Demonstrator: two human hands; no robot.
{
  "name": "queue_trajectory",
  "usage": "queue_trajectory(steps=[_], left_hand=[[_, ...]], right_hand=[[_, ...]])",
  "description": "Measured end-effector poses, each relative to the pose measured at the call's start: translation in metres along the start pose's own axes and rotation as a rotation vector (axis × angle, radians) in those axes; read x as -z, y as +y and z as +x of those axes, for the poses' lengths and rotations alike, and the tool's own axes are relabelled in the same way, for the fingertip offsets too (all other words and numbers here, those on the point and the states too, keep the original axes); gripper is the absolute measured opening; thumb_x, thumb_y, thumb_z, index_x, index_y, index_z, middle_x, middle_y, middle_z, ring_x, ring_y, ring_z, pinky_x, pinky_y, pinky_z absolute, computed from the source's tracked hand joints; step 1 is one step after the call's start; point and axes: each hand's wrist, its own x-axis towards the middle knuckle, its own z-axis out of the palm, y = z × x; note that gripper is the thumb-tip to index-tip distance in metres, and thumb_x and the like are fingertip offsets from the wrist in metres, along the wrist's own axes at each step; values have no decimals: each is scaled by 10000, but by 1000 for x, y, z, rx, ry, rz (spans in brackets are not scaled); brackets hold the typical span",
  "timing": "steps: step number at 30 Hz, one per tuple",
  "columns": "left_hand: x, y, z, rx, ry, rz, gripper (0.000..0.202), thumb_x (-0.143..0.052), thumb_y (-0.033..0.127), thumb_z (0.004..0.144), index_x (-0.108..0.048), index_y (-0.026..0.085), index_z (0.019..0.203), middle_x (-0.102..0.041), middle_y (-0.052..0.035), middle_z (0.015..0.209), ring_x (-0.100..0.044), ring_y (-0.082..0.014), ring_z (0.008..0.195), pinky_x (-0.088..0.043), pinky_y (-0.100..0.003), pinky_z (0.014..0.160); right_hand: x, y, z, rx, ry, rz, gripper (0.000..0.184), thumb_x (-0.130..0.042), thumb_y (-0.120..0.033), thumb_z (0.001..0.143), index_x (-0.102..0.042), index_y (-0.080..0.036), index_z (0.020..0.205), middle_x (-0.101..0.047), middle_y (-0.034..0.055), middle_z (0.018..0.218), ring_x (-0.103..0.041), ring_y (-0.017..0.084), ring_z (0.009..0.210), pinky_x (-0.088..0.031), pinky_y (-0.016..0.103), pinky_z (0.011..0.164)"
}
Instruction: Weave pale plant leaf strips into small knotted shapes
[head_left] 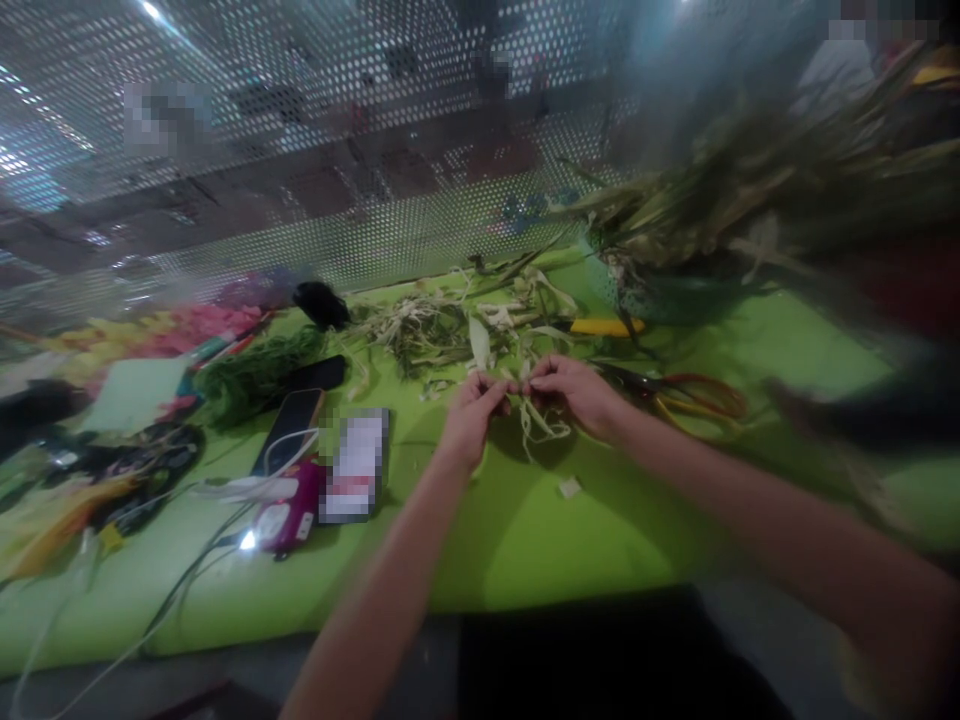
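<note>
A: How are the hands held?
B: Close together, fingertips almost meeting. The left grip [474, 405] pinches with thumb against curled fingers, and the right grip [576, 392] does the same, just beside it.

A: Pinching what?
B: Pale plant strips [536, 430]. They sit between the two pinches, with loose ends dangling below the right one. Whether both have the same strand, I can't tell.

A: And the arms?
B: Bare. The left forearm [409, 560] slants up steeply toward its grip; the right forearm [750, 500] comes in at a flatter angle from the right.

A: What are they working over?
B: A lime-green worktop [510, 570]. A small pale scrap [570, 487] lies on the near side of the right grip. Scissors [701, 395] with orange-yellow handles lie just to that grip's right, and a heap of dry strips [416, 325] spreads beyond the left one.

A: Further to the left?
B: A phone with a lit screen [358, 465] is nearest the left grip, then a dark phone [296, 420], a magenta device [296, 510] with a bright light, and a dark green fibrous bundle [255, 375].

A: And past all that?
B: Beyond the right grip and to its right, a green basket [637, 295] holds long dry leaves [697, 205], blurred at their far ends. A perforated panel [315, 200] leans across the view behind the worktop.
</note>
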Motion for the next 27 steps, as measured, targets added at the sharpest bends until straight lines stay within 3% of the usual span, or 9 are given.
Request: queue_trajectory(steps=[5, 9, 14, 17, 20, 23, 27], left_hand=[[-2, -1, 0, -75, 77, 119, 174, -657, 251, 791, -509, 172, 742, -605, 29, 673, -486, -59, 530, -378, -209, 554], [-2, 4, -3, -84, 56, 136, 175, -662, 264, 788, -517, 172, 758, -624, 21, 699, -539, -76, 580, -427, -227, 614], [3, 8, -2, -157, 35, 132, 215, -677, 335, 790, -527, 185, 824, -653, -1, 833, -613, -114, 773, -475, -277, 780], [1, 9, -4, -237, 16, 247, 164, -658, 300, 808, -544, 183, 810, -636, -8, 824, -598, -117, 787, -465, -281, 807], [-4, 12, -9, -284, -18, 273, 154, -658, 282, 806, -543, 182, 791, -631, -19, 846, -590, -125, 811, -460, -280, 809], [-6, 15, -13, -264, -53, 220, 170, -660, 309, 808, -553, 178, 796, -662, -41, 889, -613, -141, 857, -462, -294, 839], [-3, 13, -12, -176, 7, 214, 196, -649, 358, 817, -598, 170, 817, -675, -32, 829, -622, -140, 824, -464, -297, 836]], right_hand=[[-8, -7, -3, 20, -3, -162, 88, -601, -112, 699, -539, -172, 715, -630, -31, 620, -591, 101, 564, -460, 246, 611], [-2, -9, -3, 30, -48, -196, 99, -614, -111, 702, -543, -170, 737, -648, -20, 654, -610, 107, 600, -476, 255, 643], [9, -12, -5, 44, -23, -103, 229, -717, -311, 731, -560, -185, 839, -655, -19, 743, -592, 101, 573, -469, 254, 601], [5, -13, -10, -34, -33, -206, 294, -705, -432, 748, -560, -176, 743, -603, -28, 655, -512, 81, 494, -390, 231, 495], [1, -11, -13, -77, -66, -327, 323, -742, -446, 700, -561, -180, 715, -509, -67, 535, -423, 71, 442, -290, 214, 431], [1, -8, -11, -24, -49, -371, 322, -773, -401, 647, -547, -183, 717, -528, -64, 549, -455, 83, 453, -327, 222, 450], [1, -11, -10, 128, 31, -426, 268, -732, -364, 681, -534, -185, 709, -560, -38, 613, -487, 99, 519, -372, 240, 500]])
